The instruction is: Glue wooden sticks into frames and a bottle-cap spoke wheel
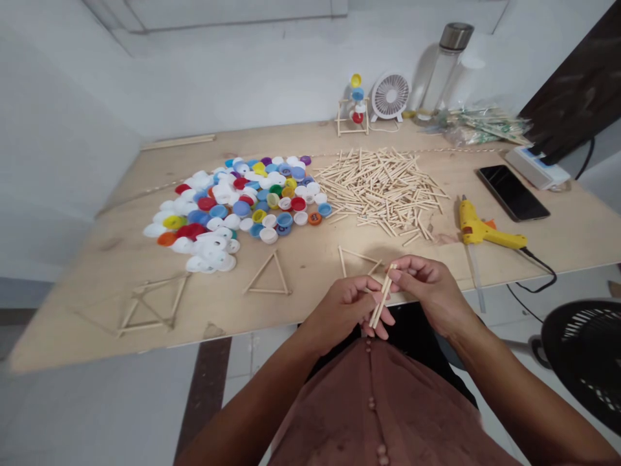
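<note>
Two short wooden sticks [381, 301] lie side by side between my hands, just in front of the table's front edge. My left hand [353, 303] pinches them around their middle and lower part. At their upper end, the thumb and fingers of my right hand [423, 285] close on them. Behind my hands lies a figure of joined sticks [359, 254], partly hidden by my fingers. To its left rests a stick triangle [270, 275] on the wood. Farther left is a stick frame [151, 304] with a square-like outline.
Bottle caps [242, 200] in many colours cover the left middle; a heap of loose sticks [383, 188] lies beside them. A yellow glue gun [478, 226], a phone [513, 191] and a power strip [537, 168] are on the right. A small fan [391, 96] and glass bottle [444, 71] stand behind.
</note>
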### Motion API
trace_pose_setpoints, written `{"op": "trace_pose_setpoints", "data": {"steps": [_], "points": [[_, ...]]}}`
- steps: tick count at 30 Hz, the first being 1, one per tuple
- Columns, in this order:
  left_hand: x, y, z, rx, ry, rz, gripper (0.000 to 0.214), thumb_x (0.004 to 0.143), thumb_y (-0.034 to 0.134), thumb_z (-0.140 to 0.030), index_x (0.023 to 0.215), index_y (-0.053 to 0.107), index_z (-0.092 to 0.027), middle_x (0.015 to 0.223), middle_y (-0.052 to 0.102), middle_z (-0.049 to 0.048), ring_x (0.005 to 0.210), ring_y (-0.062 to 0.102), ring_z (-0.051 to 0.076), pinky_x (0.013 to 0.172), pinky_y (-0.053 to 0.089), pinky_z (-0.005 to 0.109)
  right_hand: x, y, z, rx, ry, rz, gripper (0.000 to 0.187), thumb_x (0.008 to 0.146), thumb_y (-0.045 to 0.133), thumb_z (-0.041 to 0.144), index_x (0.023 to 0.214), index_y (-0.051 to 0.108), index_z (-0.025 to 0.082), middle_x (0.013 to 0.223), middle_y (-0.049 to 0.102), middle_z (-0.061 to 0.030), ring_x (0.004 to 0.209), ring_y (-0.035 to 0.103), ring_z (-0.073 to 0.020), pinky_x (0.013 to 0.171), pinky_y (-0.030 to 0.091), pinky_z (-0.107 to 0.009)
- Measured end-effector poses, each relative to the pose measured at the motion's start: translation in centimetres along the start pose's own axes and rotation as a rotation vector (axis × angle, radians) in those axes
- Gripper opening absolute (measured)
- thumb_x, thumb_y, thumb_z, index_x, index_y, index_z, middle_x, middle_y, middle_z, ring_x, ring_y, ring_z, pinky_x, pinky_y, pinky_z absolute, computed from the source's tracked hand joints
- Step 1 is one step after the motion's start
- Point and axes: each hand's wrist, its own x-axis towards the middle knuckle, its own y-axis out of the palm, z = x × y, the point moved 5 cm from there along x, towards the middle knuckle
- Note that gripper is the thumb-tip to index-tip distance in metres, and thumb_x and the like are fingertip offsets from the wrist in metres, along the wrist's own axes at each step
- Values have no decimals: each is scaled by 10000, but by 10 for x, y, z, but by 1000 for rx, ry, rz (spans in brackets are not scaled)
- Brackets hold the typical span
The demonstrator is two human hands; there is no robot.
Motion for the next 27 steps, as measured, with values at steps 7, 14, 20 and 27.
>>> {"op": "trace_pose_setpoints", "data": {"steps": [7,14,20,27], "points": [[-3,-2,2,120,53,-39,241,833,551,-357,957,596,-155,759,699,39,571,639,115,564,464,226,-1,-1,1,34,3,-61,304,649,753,456,701,642,178,542,607,31,511,562,-102,548,446,-232],[-19,-5,5,321,104,-213,144,781,604,-297,776,637,-157,580,624,-11,514,556,102,540,431,211,-10,-8,3,51,-51,-140,233,687,734,395,698,639,183,549,597,24,511,531,-97,535,433,-216],[-28,2,9,337,141,-161,232,855,496,-292,826,688,-163,687,679,29,591,610,129,592,461,225,-32,-18,-8,-40,-75,-168,197,742,707,379,727,661,188,573,609,0,538,564,-130,525,473,-232],[-33,2,7,677,232,-259,258,868,477,-271,786,699,-168,612,643,17,556,555,123,531,366,216,-59,-16,4,-249,-300,-205,67,792,659,282,751,638,234,592,627,17,546,602,-119,530,498,-182]]}}
